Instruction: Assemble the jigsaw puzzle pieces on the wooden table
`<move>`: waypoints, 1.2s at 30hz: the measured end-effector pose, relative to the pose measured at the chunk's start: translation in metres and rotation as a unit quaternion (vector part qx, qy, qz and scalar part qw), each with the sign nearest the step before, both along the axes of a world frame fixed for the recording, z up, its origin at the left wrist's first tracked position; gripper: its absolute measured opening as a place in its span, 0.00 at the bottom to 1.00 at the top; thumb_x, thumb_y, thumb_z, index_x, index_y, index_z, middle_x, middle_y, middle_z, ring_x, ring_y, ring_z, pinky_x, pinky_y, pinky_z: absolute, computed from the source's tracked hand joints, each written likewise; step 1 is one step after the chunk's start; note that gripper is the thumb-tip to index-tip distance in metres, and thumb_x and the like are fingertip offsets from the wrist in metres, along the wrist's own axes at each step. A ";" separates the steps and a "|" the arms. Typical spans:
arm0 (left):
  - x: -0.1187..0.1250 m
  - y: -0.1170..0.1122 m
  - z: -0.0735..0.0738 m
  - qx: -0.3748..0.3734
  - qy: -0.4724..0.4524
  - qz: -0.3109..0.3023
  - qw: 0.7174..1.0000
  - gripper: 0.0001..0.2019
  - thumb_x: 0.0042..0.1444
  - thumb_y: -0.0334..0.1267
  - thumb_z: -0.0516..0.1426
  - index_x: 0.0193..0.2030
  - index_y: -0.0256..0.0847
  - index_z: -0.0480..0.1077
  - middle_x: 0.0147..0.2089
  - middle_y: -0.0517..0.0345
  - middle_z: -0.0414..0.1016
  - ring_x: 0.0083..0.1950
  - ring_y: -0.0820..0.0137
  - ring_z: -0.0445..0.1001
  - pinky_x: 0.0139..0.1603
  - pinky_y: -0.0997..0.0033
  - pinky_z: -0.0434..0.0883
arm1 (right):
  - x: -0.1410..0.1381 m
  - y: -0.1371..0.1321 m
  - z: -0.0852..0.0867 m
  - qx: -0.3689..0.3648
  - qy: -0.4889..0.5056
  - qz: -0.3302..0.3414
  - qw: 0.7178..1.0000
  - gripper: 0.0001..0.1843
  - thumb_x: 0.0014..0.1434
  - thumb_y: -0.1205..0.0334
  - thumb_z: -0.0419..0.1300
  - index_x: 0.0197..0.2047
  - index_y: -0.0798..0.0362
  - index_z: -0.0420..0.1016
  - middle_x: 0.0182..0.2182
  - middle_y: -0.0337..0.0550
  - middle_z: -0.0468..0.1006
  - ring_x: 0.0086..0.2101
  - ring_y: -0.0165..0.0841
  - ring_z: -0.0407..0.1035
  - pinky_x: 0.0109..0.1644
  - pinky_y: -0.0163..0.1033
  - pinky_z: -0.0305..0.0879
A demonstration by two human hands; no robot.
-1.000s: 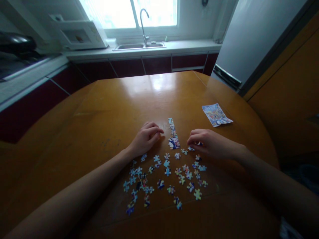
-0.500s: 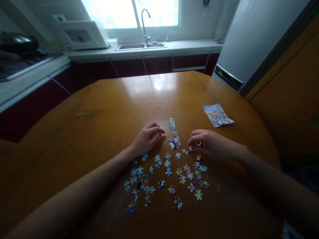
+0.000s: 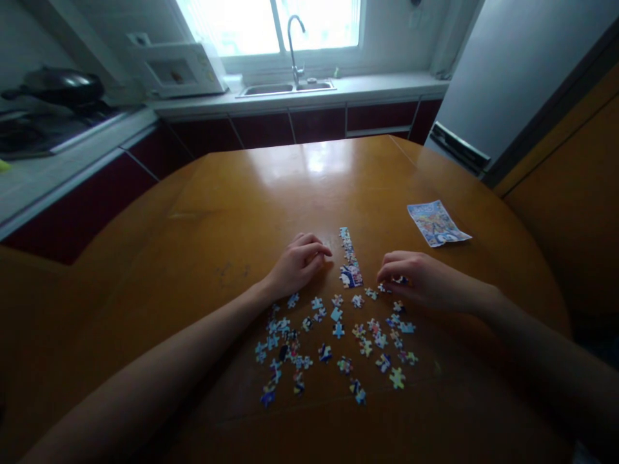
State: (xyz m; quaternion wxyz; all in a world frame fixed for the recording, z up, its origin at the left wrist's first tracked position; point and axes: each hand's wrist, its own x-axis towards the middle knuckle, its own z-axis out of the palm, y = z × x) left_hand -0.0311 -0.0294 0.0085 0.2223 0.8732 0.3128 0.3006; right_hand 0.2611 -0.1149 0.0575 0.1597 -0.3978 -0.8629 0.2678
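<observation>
My left hand rests on the table left of a narrow assembled strip of jigsaw puzzle, apart from it. Its fingers are loosely bent and hold nothing. To the right of the strip, my right hand has its fingers closed together, with a small jigsaw puzzle piece at the fingertips. Part of that grip is hidden by the hand. Another piece shows beneath the palm. Several loose puzzle pieces lie scattered nearer to me, in blue, yellow and mixed colours.
A creased picture sheet lies at the right of the wooden table. Beyond the table are a sink with a tap, a white microwave and a stove with a dark pan. A fridge stands at the right.
The whole view has shifted a little, so everything appears farther right. Both hands keep about the same places on the table, and the puzzle pieces look unmoved.
</observation>
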 end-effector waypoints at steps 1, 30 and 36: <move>0.000 0.000 0.000 0.000 0.000 0.000 1.000 0.10 0.65 0.34 0.53 0.41 0.43 0.77 0.40 0.53 0.73 0.46 0.64 0.70 0.49 0.60 0.69 | 0.000 0.000 0.000 0.001 0.004 0.001 1.000 0.08 0.66 0.66 0.58 0.41 0.53 0.79 0.37 0.44 0.77 0.35 0.30 0.69 0.40 0.37 0.64; 0.003 -0.001 -0.005 0.000 0.005 0.003 1.000 0.11 0.65 0.34 0.52 0.40 0.43 0.77 0.41 0.52 0.74 0.48 0.63 0.70 0.52 0.57 0.69 | -0.004 0.008 -0.015 0.081 0.088 -0.115 0.986 0.10 0.66 0.59 0.57 0.42 0.51 0.79 0.37 0.47 0.80 0.36 0.37 0.73 0.37 0.43 0.68; 0.003 -0.001 -0.006 0.007 -0.004 -0.003 1.000 0.11 0.65 0.34 0.52 0.41 0.42 0.77 0.42 0.52 0.74 0.47 0.63 0.69 0.52 0.57 0.69 | -0.010 0.003 -0.014 0.098 0.087 -0.118 0.984 0.08 0.66 0.60 0.58 0.42 0.51 0.78 0.37 0.47 0.79 0.37 0.38 0.73 0.40 0.44 0.69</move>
